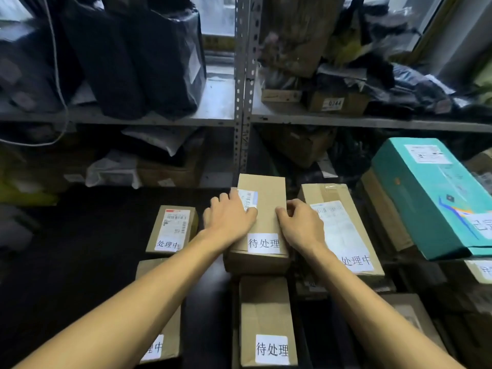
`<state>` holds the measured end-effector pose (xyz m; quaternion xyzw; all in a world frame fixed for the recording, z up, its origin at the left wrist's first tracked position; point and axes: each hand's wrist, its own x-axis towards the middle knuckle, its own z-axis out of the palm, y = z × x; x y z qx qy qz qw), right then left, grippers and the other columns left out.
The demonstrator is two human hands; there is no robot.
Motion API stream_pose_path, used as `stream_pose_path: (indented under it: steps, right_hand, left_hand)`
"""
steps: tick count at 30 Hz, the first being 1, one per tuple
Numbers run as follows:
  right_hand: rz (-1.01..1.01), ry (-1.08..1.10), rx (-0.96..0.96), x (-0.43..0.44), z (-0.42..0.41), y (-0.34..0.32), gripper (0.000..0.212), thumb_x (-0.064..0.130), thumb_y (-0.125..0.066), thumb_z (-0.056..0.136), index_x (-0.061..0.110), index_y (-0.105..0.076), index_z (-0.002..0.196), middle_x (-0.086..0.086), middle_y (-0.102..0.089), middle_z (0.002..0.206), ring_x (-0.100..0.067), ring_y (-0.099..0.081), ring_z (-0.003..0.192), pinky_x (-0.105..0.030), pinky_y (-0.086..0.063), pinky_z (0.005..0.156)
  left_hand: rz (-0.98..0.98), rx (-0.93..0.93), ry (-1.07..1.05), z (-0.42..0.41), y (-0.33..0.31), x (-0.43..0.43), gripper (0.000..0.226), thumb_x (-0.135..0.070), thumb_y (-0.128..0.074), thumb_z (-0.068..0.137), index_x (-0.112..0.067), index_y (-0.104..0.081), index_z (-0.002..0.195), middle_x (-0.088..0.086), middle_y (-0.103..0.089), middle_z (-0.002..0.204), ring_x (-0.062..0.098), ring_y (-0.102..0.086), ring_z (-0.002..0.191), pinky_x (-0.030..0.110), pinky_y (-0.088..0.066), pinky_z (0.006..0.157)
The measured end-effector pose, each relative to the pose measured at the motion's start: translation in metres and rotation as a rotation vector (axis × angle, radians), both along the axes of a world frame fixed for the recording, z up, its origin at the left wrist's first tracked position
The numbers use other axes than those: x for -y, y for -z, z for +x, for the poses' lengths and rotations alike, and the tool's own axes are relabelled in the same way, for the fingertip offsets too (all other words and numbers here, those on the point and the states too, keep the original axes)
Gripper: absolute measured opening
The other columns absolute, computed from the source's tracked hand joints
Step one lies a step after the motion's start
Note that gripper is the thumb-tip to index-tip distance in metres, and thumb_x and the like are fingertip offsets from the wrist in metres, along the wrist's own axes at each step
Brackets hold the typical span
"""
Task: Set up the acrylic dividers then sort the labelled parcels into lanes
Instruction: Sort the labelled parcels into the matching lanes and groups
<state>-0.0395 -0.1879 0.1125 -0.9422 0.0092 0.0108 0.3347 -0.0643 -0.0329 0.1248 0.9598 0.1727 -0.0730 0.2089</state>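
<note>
A tall brown parcel labelled 待处理 lies in the middle of the dark table. My left hand rests on its left side over a barcode sticker, and my right hand grips its right edge. A second 待处理 parcel lies just in front of it. Left of it sits a small 处理中 parcel, with another 处理中 parcel partly under my left forearm. A wider 处理中 parcel lies to the right. I cannot make out any acrylic dividers.
A teal box lies on stacked cartons at the right. Metal shelving behind the table holds black bags and cardboard boxes. A further carton sits at the lower right. The table's left part shows bare dark surface.
</note>
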Motion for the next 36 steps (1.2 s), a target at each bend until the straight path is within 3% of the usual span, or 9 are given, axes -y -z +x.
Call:
stream_pose_path:
  steps: [7, 13, 20, 26, 31, 34, 36]
  right_hand:
    - [0.054, -0.064, -0.058, 0.009, -0.001, -0.008, 0.032, 0.035, -0.049, 0.095, 0.015, -0.062, 0.117, -0.005, -0.068, 0.115, -0.028, -0.061, 0.104, -0.031, -0.04, 0.078]
    - [-0.02, -0.176, 0.047, 0.01, -0.008, -0.034, 0.035, 0.035, -0.047, 0.096, 0.017, -0.061, 0.122, -0.006, -0.062, 0.123, -0.026, -0.059, 0.109, -0.038, -0.048, 0.092]
    - [0.058, -0.336, 0.155, -0.037, -0.024, -0.061, 0.029, 0.037, -0.048, 0.095, 0.023, -0.069, 0.108, 0.004, -0.071, 0.11, -0.016, -0.063, 0.1, -0.031, -0.048, 0.081]
    - [0.165, -0.496, 0.111, -0.111, -0.029, -0.076, 0.021, 0.034, -0.051, 0.095, 0.024, -0.069, 0.099, 0.007, -0.07, 0.102, -0.013, -0.062, 0.096, -0.03, -0.046, 0.08]
    - [0.208, -0.516, -0.028, -0.186, -0.034, -0.046, 0.023, 0.036, -0.053, 0.093, 0.026, -0.068, 0.106, 0.011, -0.066, 0.095, -0.012, -0.06, 0.093, -0.025, -0.037, 0.076]
    - [0.158, -0.468, -0.13, -0.216, -0.034, 0.001, 0.029, 0.036, -0.053, 0.092, 0.025, -0.064, 0.116, 0.004, -0.069, 0.113, -0.018, -0.062, 0.103, -0.028, -0.04, 0.079]
    - [0.09, -0.403, -0.226, -0.228, -0.026, 0.038, 0.037, 0.037, -0.053, 0.091, 0.023, -0.058, 0.125, -0.002, -0.065, 0.122, -0.022, -0.061, 0.106, -0.031, -0.042, 0.081]
  left_hand:
    - [-0.081, -0.072, -0.06, -0.004, -0.009, 0.004, 0.055, -0.041, -0.039, 0.097, -0.008, -0.038, 0.141, 0.018, -0.043, 0.142, 0.041, -0.047, 0.126, 0.045, -0.039, 0.101]
    - [-0.143, -0.014, -0.094, -0.025, -0.029, 0.0, 0.05, -0.04, -0.033, 0.099, -0.015, -0.038, 0.143, 0.017, -0.041, 0.146, 0.041, -0.045, 0.128, 0.044, -0.037, 0.102]
    - [-0.147, 0.163, -0.068, -0.059, -0.053, -0.03, 0.034, -0.038, -0.038, 0.1, -0.026, -0.059, 0.125, 0.003, -0.057, 0.13, 0.026, -0.056, 0.116, 0.033, -0.038, 0.088]
    - [-0.216, 0.21, -0.111, -0.086, -0.069, -0.102, 0.027, -0.035, -0.042, 0.097, -0.032, -0.066, 0.11, -0.007, -0.067, 0.117, 0.016, -0.06, 0.107, 0.035, -0.047, 0.092]
    - [-0.292, 0.152, -0.192, -0.091, -0.034, -0.181, 0.024, -0.031, -0.046, 0.099, -0.03, -0.068, 0.108, -0.002, -0.069, 0.111, 0.021, -0.064, 0.104, 0.042, -0.05, 0.097]
    - [-0.391, 0.086, -0.253, -0.08, 0.012, -0.217, 0.022, -0.023, -0.046, 0.099, -0.028, -0.067, 0.104, -0.001, -0.07, 0.101, 0.022, -0.065, 0.105, 0.036, -0.05, 0.094]
    - [-0.424, 0.026, -0.277, -0.066, 0.049, -0.238, 0.022, -0.021, -0.048, 0.099, -0.026, -0.068, 0.106, 0.003, -0.07, 0.108, 0.024, -0.064, 0.108, 0.034, -0.049, 0.093]
